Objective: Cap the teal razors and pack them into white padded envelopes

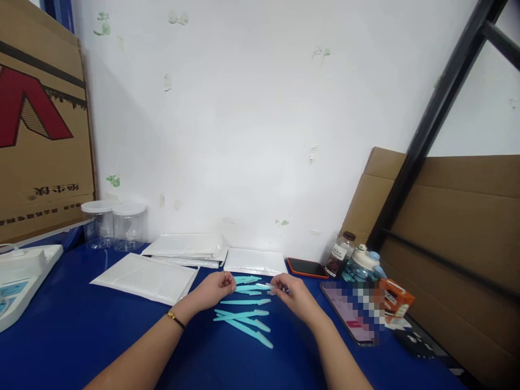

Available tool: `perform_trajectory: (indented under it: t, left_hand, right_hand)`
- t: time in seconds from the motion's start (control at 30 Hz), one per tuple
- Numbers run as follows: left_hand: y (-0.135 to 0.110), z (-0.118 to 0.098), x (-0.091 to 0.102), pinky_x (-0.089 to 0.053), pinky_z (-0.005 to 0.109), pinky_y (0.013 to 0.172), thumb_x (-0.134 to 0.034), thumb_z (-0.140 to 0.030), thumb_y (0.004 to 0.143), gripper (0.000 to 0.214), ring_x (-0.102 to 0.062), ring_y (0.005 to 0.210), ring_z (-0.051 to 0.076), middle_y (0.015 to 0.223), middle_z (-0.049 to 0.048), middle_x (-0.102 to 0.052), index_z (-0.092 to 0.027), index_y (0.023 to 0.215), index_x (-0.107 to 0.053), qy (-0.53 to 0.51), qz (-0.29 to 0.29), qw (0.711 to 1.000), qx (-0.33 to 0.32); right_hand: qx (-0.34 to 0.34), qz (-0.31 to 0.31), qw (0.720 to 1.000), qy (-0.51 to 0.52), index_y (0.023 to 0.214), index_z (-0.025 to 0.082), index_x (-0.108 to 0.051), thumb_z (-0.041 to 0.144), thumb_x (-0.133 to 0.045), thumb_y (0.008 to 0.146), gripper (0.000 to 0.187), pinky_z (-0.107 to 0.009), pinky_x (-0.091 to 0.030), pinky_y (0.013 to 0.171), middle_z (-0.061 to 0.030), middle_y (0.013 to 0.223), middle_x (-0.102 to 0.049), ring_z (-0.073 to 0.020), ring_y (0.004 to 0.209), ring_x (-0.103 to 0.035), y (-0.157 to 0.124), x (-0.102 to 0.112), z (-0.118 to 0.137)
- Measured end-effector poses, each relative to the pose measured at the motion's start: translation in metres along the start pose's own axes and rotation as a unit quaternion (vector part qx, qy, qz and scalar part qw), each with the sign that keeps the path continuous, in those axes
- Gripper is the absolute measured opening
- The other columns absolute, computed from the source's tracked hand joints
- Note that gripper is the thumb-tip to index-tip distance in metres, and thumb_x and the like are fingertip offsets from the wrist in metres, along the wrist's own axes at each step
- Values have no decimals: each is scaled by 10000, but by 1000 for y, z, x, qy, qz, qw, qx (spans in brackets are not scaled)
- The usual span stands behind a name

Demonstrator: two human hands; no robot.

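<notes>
Several turquoise eyebrow razors with pale, see-through covers at their right ends lie on the blue table. In the middle, one razor (244,302) lies alone; nearer to me, several others (244,325) cross each other. A further group (247,280) lies between my hands. My right hand (294,295) pinches the pale end of a razor (264,286) just above that group. My left hand (217,290) is closed at the left ends of the same group, thumb and forefinger together; what they hold, if anything, is hidden.
White padded mailers (146,277) lie at the left and back, with another mailer (255,261) by the wall. Two clear lidded jars (129,230) stand back left. On the right are phones (307,267), a brown-capped bottle (340,254), a water bottle (359,264) and an orange box (396,300).
</notes>
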State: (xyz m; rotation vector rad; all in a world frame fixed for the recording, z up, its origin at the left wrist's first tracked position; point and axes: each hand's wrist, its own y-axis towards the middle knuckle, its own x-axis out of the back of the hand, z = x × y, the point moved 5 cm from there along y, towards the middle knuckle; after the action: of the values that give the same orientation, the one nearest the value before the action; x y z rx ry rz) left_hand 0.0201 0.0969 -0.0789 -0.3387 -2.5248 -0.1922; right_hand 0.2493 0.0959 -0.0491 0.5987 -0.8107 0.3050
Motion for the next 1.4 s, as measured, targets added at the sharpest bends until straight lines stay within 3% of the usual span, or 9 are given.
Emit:
perform_trajectory:
  t: [0.23,0.33,0.5,0.57,0.77,0.9,1.23,1.4]
  left_hand:
    - [-6,-7,-8,-351,211,552,-548,-397,678,263,-451,581,111,627,-18,-536,-145,744,-586,-20,54,998,-5]
    - [-10,-10,-11,-370,224,568,-535,-413,700,273,-504,606,132,655,2,-587,-155,746,-613,41,79,996,3]
    - [-9,-13,-3,-365,276,767,-519,-313,759,200,-542,915,197,939,32,-630,-232,902,-633,248,-35,966,-60]
    - [-6,-9,-3,-344,295,805,-520,-281,770,222,-506,1014,216,1028,39,-611,-252,966,-620,294,-53,952,-61]
    - [-1,-1,-4,-327,284,770,-520,-259,776,119,-524,939,195,912,24,-630,-229,817,-627,307,-53,949,-55]
    - [-3,-4,-3,-318,272,725,-466,-227,792,160,-547,843,176,830,19,-638,-218,753,-620,302,-43,951,-55]
    - [-7,-17,3,-334,251,642,-373,-317,839,243,-549,668,157,720,14,-638,-203,806,-586,239,-57,969,-39]
    - [-7,-16,6,-331,240,615,-385,-338,829,245,-540,654,153,713,14,-628,-200,802,-585,219,-65,973,-30]
  right_hand:
    - [0,43,999,15,833,191,-626,238,-563,788,91,-226,-403,627,-14,784,-633,-139,696,-554,0,-13,10]
    - [-12,79,996,42,838,193,-645,264,-583,777,112,-223,-410,602,-15,769,-642,-148,690,-569,-2,-15,6]
    - [-21,30,999,-15,913,198,-656,177,-518,792,185,-261,-432,723,-49,901,-607,-167,790,-571,0,-4,-15]
    - [-27,36,998,-49,929,203,-654,147,-529,768,212,-269,-426,763,-54,937,-576,-172,827,-564,0,-6,-23]
    - [-35,66,992,-101,809,188,-618,154,-530,769,103,-252,-411,761,-41,903,-542,-167,839,-548,1,-21,-32]
    - [-30,55,993,-102,797,174,-582,180,-443,836,145,-255,-401,741,-52,880,-554,-158,797,-543,0,-20,-29]
    - [-67,6,992,104,870,191,-563,297,-433,846,169,-232,-393,579,11,688,-574,-124,608,-514,2,-12,-21]
    - [-131,-11,964,230,868,151,-597,472,-612,720,354,-264,-459,568,-20,689,-606,-147,596,-575,5,-21,-35]
